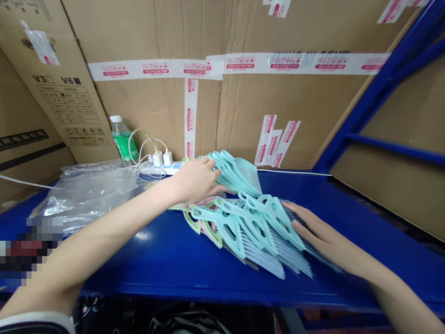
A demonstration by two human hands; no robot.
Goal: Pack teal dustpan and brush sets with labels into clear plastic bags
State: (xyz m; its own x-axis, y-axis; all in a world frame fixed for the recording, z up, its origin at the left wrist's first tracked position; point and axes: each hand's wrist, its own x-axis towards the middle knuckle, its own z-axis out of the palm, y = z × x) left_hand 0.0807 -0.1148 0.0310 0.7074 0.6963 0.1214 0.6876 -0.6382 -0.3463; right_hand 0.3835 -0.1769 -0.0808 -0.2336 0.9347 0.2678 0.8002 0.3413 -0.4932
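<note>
My left hand [197, 181] reaches across to a nested stack of mint-green dustpans [233, 172] at the back, its fingers curled over their handle ends. Nearer me lies an overlapping row of mint-green hand brushes [255, 222], handles to the left and pale bristles toward the lower right. My right hand [318, 234] rests against the right side of these brushes, thumb and fingers stretched out and apart. Under the mint brushes show light-green brush heads [212, 234] and some pink pieces, mostly covered.
On the blue table [153, 260] crumpled clear plastic bags [93, 190] lie at left. Behind them stand a green-labelled bottle [122, 139] and a white power strip [163, 170] with plugged-in chargers. Taped cardboard boxes [146, 106] close off the back; a blue metal frame [368, 102] slants at right.
</note>
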